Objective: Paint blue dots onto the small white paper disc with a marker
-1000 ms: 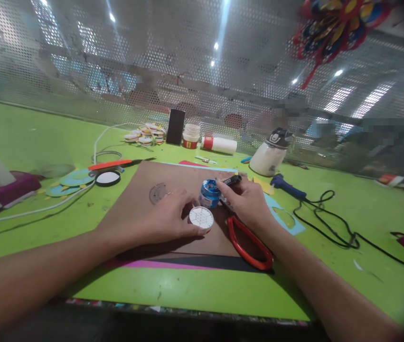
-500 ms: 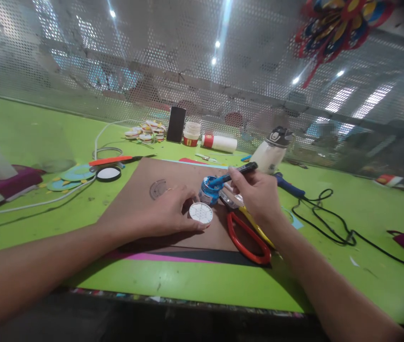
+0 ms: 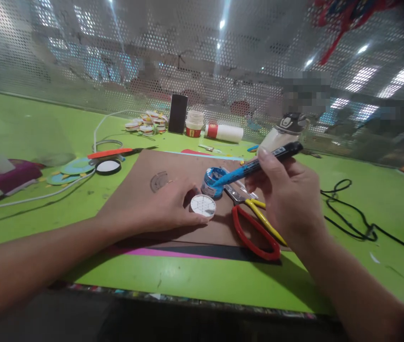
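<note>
My left hand (image 3: 162, 204) pinches a small white disc (image 3: 202, 206) by its edge, just in front of an open paint jar (image 3: 210, 189). Dark lines in a web-like pattern cross the disc's face. In my right hand (image 3: 287, 194) is a marker (image 3: 246, 168), black at the rear and blue along its front part. Its blue tip points down and left, over the rim of the blue-smeared jar and above the disc; whether it touches either I cannot tell. Red-and-yellow-handled scissors (image 3: 255, 232) lie below my right hand. Brown cardboard (image 3: 134, 194) is under the jar and scissors.
At the back stand a phone (image 3: 178, 114) and stacked paper cups (image 3: 194, 124), with more cups lying beside them (image 3: 224, 133). A bottle (image 3: 282, 135) is behind my right hand. On the left are an orange cutter (image 3: 109, 153), a round black-rimmed lid (image 3: 108, 166) and a power strip (image 3: 7, 183).
My right hand has drawn back to the right and nearer, lifting the marker's blue end from inside the jar to its front rim. My left hand keeps the disc. The view has shifted slightly.
</note>
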Motion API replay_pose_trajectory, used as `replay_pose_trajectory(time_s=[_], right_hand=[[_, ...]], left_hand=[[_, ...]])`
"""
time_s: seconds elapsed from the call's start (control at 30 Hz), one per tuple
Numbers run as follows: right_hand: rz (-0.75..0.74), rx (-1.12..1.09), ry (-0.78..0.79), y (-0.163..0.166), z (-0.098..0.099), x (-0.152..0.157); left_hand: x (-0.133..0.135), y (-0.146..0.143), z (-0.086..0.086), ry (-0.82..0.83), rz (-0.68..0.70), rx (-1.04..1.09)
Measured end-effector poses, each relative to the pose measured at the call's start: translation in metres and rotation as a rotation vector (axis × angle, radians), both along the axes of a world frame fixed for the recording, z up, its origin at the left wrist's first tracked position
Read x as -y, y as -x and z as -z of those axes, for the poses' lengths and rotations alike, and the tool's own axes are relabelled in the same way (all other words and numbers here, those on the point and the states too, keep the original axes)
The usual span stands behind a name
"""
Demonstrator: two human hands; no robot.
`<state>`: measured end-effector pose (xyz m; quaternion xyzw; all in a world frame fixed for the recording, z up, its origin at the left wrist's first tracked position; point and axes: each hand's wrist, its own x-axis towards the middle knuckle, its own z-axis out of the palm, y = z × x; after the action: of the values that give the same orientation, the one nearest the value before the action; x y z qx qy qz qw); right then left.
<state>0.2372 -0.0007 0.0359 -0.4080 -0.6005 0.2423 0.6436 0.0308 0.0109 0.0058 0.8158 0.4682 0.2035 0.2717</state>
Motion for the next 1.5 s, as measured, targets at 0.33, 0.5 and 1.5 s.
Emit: replay_pose_trajectory(time_s=[0.33, 0.5, 1.5], right_hand=[[-0.031, 0.294, 0.120, 0.012, 0.001, 0.011], [-0.014, 0.320, 0.128, 0.014, 0.009, 0.010], [-0.001, 0.356, 0.233, 0.017, 0.019, 0.011]], left_hand=[[0.000, -0.002, 0.001, -0.023, -0.023, -0.002], [0.002, -0.002, -0.001, -0.014, -0.035, -0.006], [0.000, -0.001, 0.001, -0.051, -0.034, -0.007]])
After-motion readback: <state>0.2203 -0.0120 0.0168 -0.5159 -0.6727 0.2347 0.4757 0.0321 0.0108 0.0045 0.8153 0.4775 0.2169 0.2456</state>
